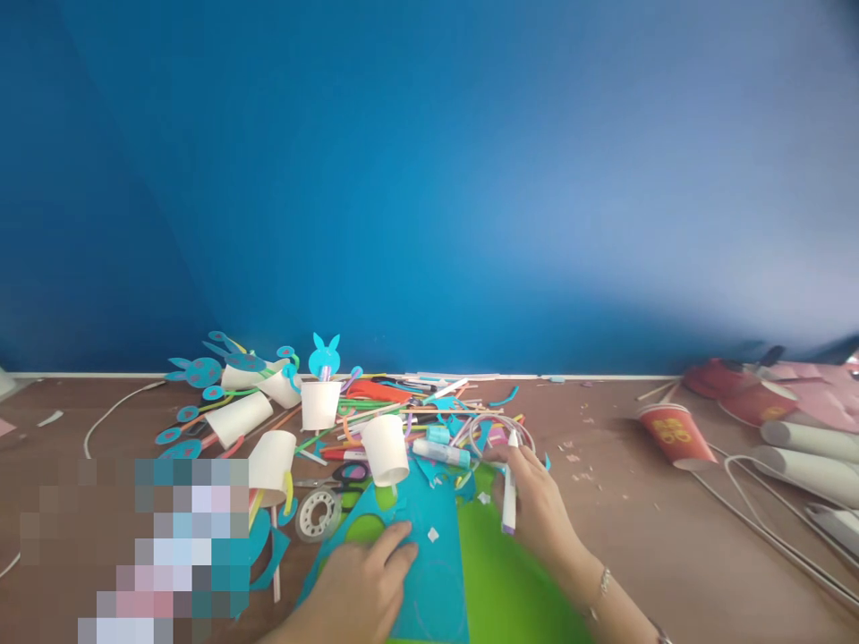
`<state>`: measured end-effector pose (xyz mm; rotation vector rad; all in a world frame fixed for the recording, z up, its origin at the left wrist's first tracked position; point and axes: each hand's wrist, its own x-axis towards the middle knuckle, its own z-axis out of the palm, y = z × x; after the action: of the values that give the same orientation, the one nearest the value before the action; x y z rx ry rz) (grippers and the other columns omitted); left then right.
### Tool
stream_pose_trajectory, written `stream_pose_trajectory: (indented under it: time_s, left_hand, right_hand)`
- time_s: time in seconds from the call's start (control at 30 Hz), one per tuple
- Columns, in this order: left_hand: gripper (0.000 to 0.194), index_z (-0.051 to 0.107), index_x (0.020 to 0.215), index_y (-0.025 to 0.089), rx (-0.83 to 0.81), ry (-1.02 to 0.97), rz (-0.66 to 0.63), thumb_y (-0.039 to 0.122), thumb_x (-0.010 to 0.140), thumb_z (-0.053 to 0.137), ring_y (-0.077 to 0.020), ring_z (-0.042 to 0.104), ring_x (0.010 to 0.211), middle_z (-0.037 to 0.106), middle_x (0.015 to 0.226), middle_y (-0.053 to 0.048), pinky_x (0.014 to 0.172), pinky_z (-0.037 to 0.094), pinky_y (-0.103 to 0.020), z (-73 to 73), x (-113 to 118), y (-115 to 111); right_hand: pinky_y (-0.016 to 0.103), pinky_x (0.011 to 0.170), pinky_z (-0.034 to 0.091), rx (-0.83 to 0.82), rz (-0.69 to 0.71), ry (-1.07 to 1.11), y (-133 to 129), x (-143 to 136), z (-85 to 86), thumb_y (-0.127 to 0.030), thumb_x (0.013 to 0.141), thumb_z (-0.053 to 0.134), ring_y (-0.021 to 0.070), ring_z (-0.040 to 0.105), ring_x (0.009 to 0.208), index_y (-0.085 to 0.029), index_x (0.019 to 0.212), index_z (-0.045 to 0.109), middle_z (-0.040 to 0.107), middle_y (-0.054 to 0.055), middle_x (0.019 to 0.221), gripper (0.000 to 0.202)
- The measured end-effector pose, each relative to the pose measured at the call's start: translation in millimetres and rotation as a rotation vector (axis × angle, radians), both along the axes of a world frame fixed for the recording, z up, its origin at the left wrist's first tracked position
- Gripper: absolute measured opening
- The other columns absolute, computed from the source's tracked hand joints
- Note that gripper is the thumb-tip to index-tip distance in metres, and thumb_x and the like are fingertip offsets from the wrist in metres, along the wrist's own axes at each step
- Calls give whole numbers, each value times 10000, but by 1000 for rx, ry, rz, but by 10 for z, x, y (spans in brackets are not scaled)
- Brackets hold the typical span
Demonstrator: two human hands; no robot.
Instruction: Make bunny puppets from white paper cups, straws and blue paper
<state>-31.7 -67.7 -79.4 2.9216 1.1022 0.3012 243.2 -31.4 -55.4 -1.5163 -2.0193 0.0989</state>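
Observation:
Blue paper (439,528) with cut-out holes and a faint drawn circle lies over a green sheet (500,563). My left hand (366,572) rests on the blue paper, its fingers spread and holding nothing. Above the green sheet, my right hand (533,501) is closed around a white marker (509,496) with a purple end. Just beyond the left hand are a white paper cup (386,450), a tape roll (318,515) and dark-handled scissors (349,474). A clear glue stick (441,453) with a blue cap lies between the cup and the right hand.
White cups with blue paper animal shapes (325,358) stand and lie at the left. Colored sticks and a red tool (377,391) form a pile near the blue wall. Red cups (676,436), white rolls (809,474) and a cable are at the right. A pixelated patch hides the lower left.

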Motion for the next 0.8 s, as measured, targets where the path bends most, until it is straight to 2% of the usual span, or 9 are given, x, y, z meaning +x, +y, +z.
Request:
stream_pose_trajectory:
  time_s: [0.07,0.17,0.23,0.3,0.37,0.43,0.53,0.67,0.8]
  left_hand:
    - [402,614,1155,189,4,-3,-3,109,776,507,-180,688,698,646,1261,-59,535,499,-284,23,4,4]
    - [421,610,1161,198,6,4,7,103,766,504,-175,682,666,648,1256,-55,533,502,-284,52,9,6]
    - [434,605,1174,206,3,10,18,101,769,487,-176,678,649,641,1266,-47,529,505,-294,42,8,5]
    - [440,602,1182,208,-1,13,17,108,772,475,-169,665,615,631,1283,-49,520,502,-297,0,6,3]
    - [439,602,1186,208,4,15,12,125,774,474,-158,643,573,619,1301,-58,501,490,-293,-61,3,2]
    - [427,608,1179,214,15,12,16,141,779,476,-152,629,552,617,1305,-61,490,476,-287,-117,3,6]
    - [401,625,1150,219,17,8,13,136,789,472,-148,624,551,621,1300,-53,489,470,-283,-150,9,15]
    - [396,635,1129,193,23,-5,-9,123,772,478,-152,623,541,639,1269,-77,459,461,-286,-90,19,21]
    - [422,629,1134,200,15,-10,3,89,757,474,-177,670,616,636,1273,-70,501,498,-293,-4,14,16]
  right_hand:
    - [321,655,457,-7,11,-36,4,1,-5,-17,677,458,246,575,794,-198,958,549,601,73,866,347]
    - [316,665,453,-40,114,-82,-14,-62,-8,-1,664,456,236,565,786,-189,990,548,599,76,867,387]
    - [315,668,445,-48,176,-109,-25,-103,-10,12,660,442,234,557,786,-187,996,549,600,73,845,404]
    - [318,668,435,-46,179,-124,-22,-112,-20,13,651,437,234,555,779,-191,979,552,605,71,831,403]
    - [324,671,426,-28,95,-100,5,-82,-37,-8,659,446,237,564,765,-196,956,545,617,72,831,365]
    - [332,690,420,1,-47,-50,59,-26,-48,-39,684,456,246,582,788,-198,957,524,640,78,860,323]
    - [326,712,394,-7,-219,-52,180,45,-23,-77,730,473,259,587,852,-199,980,503,671,87,916,279]
    - [304,672,323,-67,-322,-207,384,48,88,-137,789,504,261,564,797,-203,908,507,664,73,795,136]
    - [292,655,275,-135,-433,-235,606,23,190,-105,765,513,275,559,849,-179,992,506,649,90,814,239]
